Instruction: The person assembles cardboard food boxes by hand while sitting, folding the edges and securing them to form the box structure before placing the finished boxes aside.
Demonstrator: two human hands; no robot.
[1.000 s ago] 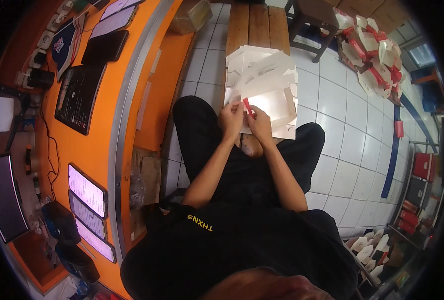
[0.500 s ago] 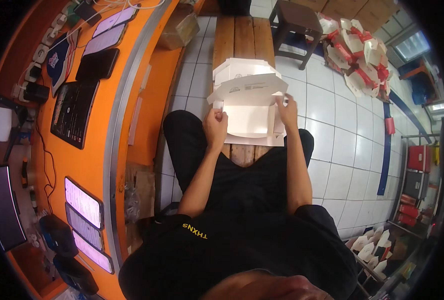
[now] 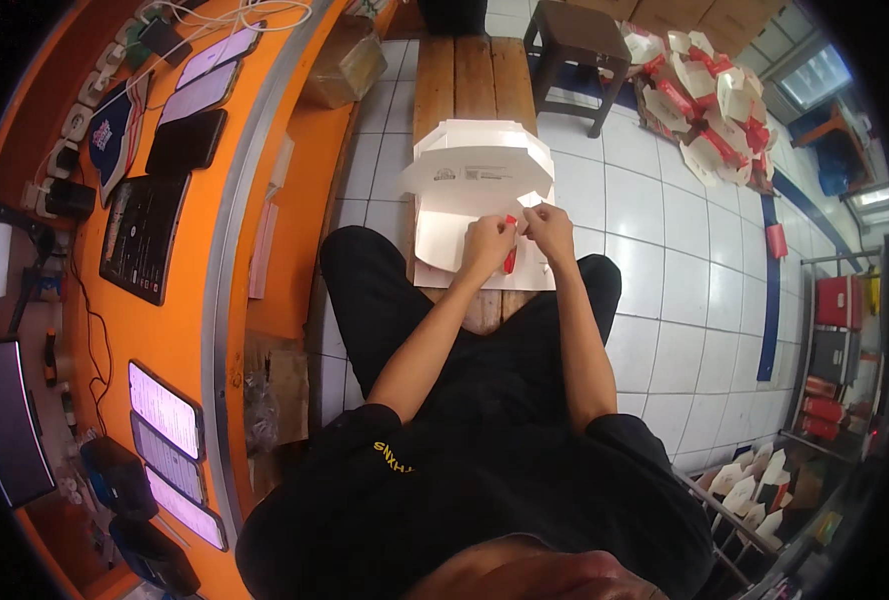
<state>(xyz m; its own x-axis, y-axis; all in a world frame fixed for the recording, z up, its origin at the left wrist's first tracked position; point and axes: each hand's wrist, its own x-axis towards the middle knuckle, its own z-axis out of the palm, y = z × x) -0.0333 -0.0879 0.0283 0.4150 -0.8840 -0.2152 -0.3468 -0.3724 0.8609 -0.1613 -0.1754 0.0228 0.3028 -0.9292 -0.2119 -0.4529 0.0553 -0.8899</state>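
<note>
A partly folded cardboard box, white inside with red showing on its turned-up right side, lies on a wooden bench between my knees. Its far flap stands raised and bears small dark print. My left hand is closed at the box's right side, fingers pinching the wall where red shows. Close beside it, my right hand pinches a white corner tab of the same side. White sheets of card show beneath and beyond the box.
An orange counter on the left carries phones, a tablet and cables. Far right are a dark stool and a heap of red-and-white folded cartons. More cartons sit in a rack at lower right.
My left hand has moved rightward from the box's left side to its right side. The right hand has shifted slightly left and down. The right wall now shows its red outside.
</note>
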